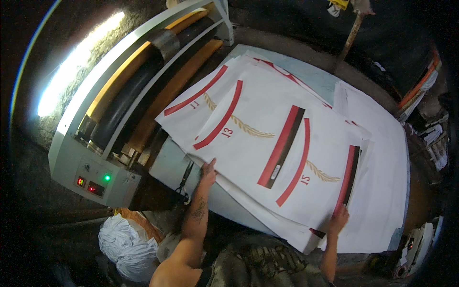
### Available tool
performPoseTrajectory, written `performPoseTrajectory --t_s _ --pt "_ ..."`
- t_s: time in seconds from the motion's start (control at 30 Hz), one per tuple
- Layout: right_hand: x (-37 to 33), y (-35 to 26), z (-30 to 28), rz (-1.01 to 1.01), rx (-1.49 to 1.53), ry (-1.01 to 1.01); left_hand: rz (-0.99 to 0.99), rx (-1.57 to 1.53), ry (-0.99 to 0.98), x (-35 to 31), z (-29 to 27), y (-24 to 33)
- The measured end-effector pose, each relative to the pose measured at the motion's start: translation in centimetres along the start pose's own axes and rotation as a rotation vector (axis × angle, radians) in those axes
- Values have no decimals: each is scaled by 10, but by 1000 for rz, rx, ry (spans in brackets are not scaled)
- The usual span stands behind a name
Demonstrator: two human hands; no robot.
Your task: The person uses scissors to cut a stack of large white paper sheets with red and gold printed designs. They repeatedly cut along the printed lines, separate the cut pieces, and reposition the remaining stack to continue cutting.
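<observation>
A large white printed sheet (248, 162) with red curved bands, dark stripes and golden wheat-ear motifs lies on top of a stack of similar sheets. At its near left edge, my left hand (209, 172) is closed on the border, fingertips partly hidden. Further right, my right hand (338, 221) grips the near right corner, beside a red and black stripe. Black scissors (185, 182) rest on the pale blue tabletop (224, 197), just left of my left forearm.
A roller heat press (138, 86) with a lit control panel stands along the table's left side. More white sheets (387, 177) are piled at the right. Bundled white cloth (126, 246) sits at the lower left. A pole (351, 38) rises behind the table.
</observation>
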State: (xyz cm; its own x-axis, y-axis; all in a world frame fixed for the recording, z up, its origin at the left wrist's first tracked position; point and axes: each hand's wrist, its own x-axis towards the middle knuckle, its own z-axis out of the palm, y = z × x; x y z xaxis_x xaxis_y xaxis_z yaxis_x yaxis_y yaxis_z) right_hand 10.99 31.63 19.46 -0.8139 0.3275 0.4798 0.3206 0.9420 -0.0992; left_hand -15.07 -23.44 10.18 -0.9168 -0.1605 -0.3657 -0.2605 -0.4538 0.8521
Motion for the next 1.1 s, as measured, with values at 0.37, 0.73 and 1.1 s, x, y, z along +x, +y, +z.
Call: performPoseTrajectory --t_s 0.37,0.73,1.1 --pt "-75 -534 91 -751 1010 -758 -381 -67 -196 74 -40 28" --pt "-76 -613 88 -263 784 -563 -85 625 -635 -71 7 128" --pt "-21 -513 78 -219 142 -881 -679 -72 -600 88 -42 42"
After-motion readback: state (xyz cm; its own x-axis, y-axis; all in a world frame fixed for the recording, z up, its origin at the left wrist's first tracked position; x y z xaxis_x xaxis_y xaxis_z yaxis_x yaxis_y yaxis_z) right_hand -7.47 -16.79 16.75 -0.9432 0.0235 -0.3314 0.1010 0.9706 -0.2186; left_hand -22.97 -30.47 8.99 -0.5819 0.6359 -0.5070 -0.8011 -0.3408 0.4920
